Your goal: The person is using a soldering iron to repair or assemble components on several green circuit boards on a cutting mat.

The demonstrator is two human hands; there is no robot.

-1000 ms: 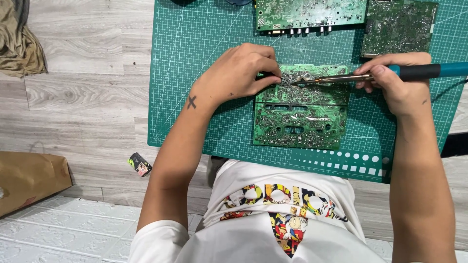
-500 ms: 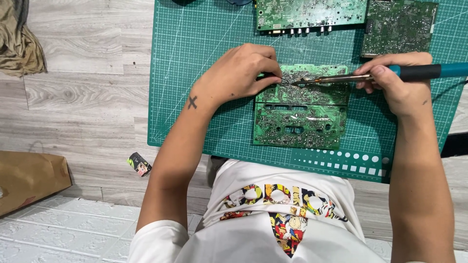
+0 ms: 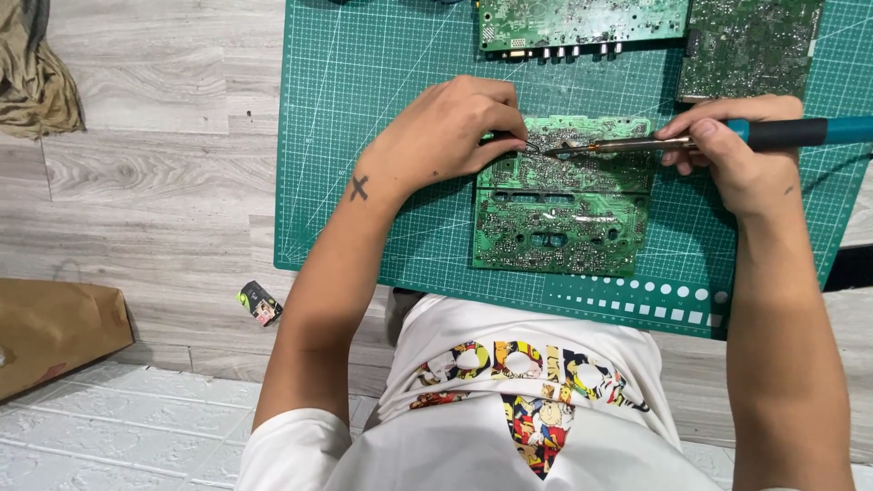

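circuit board under the iron on the green mat

circuit board [image 3: 559, 214], green and crowded with solder joints, lies flat on the green cutting mat [image 3: 364, 136], just in front of the person's white printed shirt [image 3: 518, 391]. its far edge is where both hands meet.

left hand [image 3: 446, 136] rests on the mat at the board's far left corner, knuckles up, fingers curled together. its grip is pinched on a thin strand of solder wire [image 3: 530, 145] that loops out toward the middle of the board's far edge. a small cross-shaped mark shows on the wrist.

right hand [image 3: 741, 150] comes in from the right, its grip clamped around the soldering iron [image 3: 727, 136], which has a teal and black handle and a brass-coloured shaft. the iron lies almost level across the board, its tip at the far edge near the end of the wire; whether tip and wire touch is too small to tell.

two more circuit boards sit at the far side of the mat, well apart from the hands: a long green board [image 3: 582, 23] with a row of sockets, and a darker board [image 3: 750, 45] to its right.

the mat lies on a grey wood-grain tabletop [image 3: 155, 182]. a small black packet [image 3: 260, 303] lies off the mat's near left corner, a brown paper bag [image 3: 55, 332] at the left edge, and a crumpled olive cloth [image 3: 36, 77] at the far left.
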